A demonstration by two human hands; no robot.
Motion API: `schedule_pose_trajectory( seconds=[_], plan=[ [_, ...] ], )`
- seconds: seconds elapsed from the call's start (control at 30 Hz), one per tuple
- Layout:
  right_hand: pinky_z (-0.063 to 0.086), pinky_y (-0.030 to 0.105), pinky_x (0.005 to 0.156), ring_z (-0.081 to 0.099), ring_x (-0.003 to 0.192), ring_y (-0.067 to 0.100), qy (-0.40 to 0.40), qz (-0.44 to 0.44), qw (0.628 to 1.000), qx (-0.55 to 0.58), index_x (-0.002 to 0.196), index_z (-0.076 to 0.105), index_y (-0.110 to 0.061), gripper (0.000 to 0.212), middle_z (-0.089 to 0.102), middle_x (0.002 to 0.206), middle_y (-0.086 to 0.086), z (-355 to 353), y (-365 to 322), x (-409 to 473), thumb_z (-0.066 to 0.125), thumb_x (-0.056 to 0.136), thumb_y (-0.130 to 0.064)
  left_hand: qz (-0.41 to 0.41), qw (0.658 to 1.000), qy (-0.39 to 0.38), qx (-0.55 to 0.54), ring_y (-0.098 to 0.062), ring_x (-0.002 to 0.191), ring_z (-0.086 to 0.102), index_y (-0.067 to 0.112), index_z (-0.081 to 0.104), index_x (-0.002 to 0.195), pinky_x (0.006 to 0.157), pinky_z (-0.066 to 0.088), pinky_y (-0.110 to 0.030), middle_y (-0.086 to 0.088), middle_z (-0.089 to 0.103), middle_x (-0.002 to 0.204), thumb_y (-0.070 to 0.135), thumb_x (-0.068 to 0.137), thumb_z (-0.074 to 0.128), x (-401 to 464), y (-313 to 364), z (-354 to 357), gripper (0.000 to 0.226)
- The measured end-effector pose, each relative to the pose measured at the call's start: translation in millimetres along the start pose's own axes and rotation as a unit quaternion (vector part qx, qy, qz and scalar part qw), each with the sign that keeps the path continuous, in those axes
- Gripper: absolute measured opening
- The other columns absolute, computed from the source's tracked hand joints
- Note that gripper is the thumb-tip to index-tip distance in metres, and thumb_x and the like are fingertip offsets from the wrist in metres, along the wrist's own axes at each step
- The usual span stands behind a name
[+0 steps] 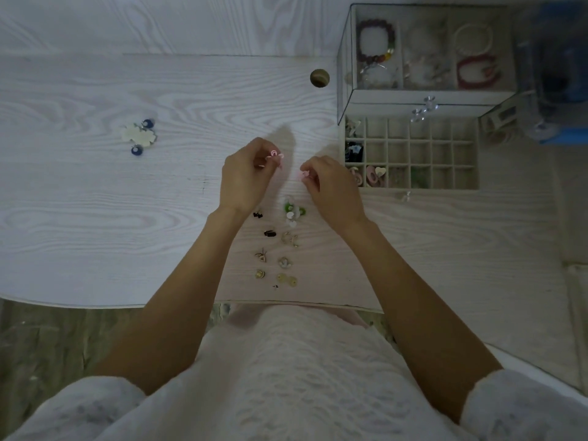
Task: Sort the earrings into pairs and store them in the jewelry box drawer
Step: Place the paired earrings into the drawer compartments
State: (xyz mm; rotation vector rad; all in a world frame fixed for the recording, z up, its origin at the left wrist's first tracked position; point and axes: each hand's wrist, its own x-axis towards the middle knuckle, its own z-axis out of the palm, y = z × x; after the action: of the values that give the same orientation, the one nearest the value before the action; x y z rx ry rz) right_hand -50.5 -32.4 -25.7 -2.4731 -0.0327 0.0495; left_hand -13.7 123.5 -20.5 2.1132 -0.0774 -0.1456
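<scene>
1. A small pink earring (274, 153) is pinched in the left hand (245, 178) fingertips; its apparent match, another pink earring (304, 174), is pinched in the right hand (331, 186).
2. Both are held raised and close together, likely for comparison as a pair.
3. Unsorted earrings (280, 246) are laid on the surface (95, 202) just below both wrists, within easy reach.
4. The open gridded drawer (413, 154) is just right of the right hand; its left cells are partly filled.
</scene>
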Motion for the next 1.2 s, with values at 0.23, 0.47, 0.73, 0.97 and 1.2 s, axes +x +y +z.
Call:
schedule_pose_trajectory(
  seconds=[0.23,0.47,0.73,0.97,1.2],
  plan=[
    [0.046,0.02,0.072,0.06,0.079,0.012,0.098,0.09,0.987,0.092,0.096,0.064,-0.009,0.01,0.067,0.09,0.005,-60,44,-20,0.061,0.087,-0.012,0.075,0.995,-0.059,-0.035,-0.013,0.077,0.066,0.011,0.061,0.087,0.069,0.05,-0.015,-0.002,0.067,0.085,0.013,0.09,0.057,12,46,54,0.005],
    [0.053,0.031,0.076,0.063,0.081,0.015,0.113,0.163,0.976,0.089,0.101,0.066,-0.009,0.016,0.07,0.092,0.008,-79,81,5,0.063,0.084,-0.01,0.068,0.994,-0.063,0.06,-0.021,0.084,0.066,0.009,0.067,0.098,0.076,0.053,-0.034,-0.008,0.072,0.091,0.016,0.086,0.061,37,76,119,0.015],
    [0.052,0.028,0.082,0.062,0.086,0.012,0.089,0.152,0.979,0.102,0.107,0.063,-0.008,0.023,0.07,0.098,0.006,-79,78,16,0.064,0.084,-0.012,0.118,0.976,-0.079,0.166,-0.028,0.096,0.059,0.011,0.066,0.107,0.078,0.046,-0.031,-0.01,0.069,0.101,0.005,0.081,0.059,29,71,110,0.028],
    [0.041,0.037,0.09,0.05,0.109,0.029,0.059,0.029,0.991,-0.116,0.11,0.065,-0.01,0.028,0.059,0.117,0.01,-78,82,9,0.052,0.085,-0.006,0.181,0.94,-0.03,0.288,-0.035,0.092,0.053,0.01,0.069,0.099,0.074,0.046,-0.039,-0.012,0.065,0.097,0.019,0.071,0.072,25,57,104,0.03],
    [0.035,0.045,0.1,0.037,0.126,0.034,0.02,0.035,0.983,-0.179,0.12,0.059,-0.015,0.035,0.044,0.137,0.014,-74,87,-2,0.054,0.085,-0.013,0.214,0.923,-0.046,0.316,-0.033,0.099,0.052,0.017,0.07,0.103,0.076,0.038,-0.036,-0.003,0.065,0.106,0.022,0.075,0.067,23,55,107,0.028]
  ],
)
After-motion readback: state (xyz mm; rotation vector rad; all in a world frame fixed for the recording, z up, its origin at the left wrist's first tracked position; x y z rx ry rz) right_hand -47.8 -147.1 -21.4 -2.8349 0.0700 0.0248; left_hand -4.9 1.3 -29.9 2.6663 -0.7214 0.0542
